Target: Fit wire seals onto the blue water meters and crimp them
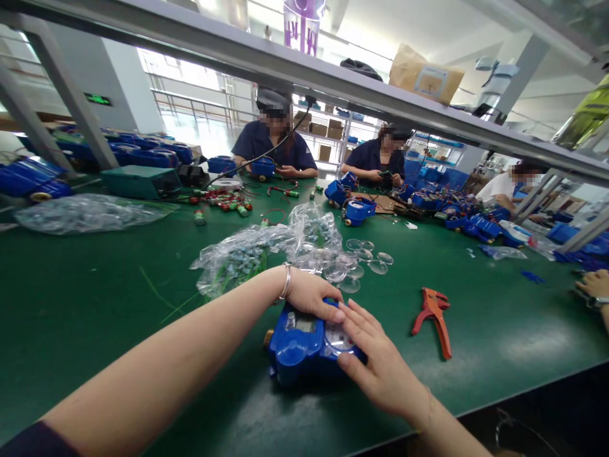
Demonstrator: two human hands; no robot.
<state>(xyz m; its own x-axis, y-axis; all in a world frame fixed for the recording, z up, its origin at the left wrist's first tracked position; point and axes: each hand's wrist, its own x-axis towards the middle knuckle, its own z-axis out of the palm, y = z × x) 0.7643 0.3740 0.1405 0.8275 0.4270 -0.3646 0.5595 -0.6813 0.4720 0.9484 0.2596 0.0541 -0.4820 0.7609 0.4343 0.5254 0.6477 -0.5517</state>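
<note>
A blue water meter point(295, 348) lies on the green table in front of me, with a brass end at its left and a round dial point(337, 337) under a clear cover. My left hand point(311, 295), with a bangle on its wrist, reaches over the meter's far side; its thumb is by the dial and the other fingers are largely hidden. Around the dial's right side my right hand point(378, 358) is placed, thumb at the near edge and fingers along the far edge. Both hands grip the meter. Just beyond are several clear round discs point(349, 270).
Right of the meter lies an orange plier-like tool point(434, 320). Plastic bags point(242, 257) of small grey-blue parts sit behind my left arm. Batteries with wires point(223, 202) and more blue meters point(359, 209) are farther back. An overhead shelf point(266, 63) crosses above; co-workers sit opposite.
</note>
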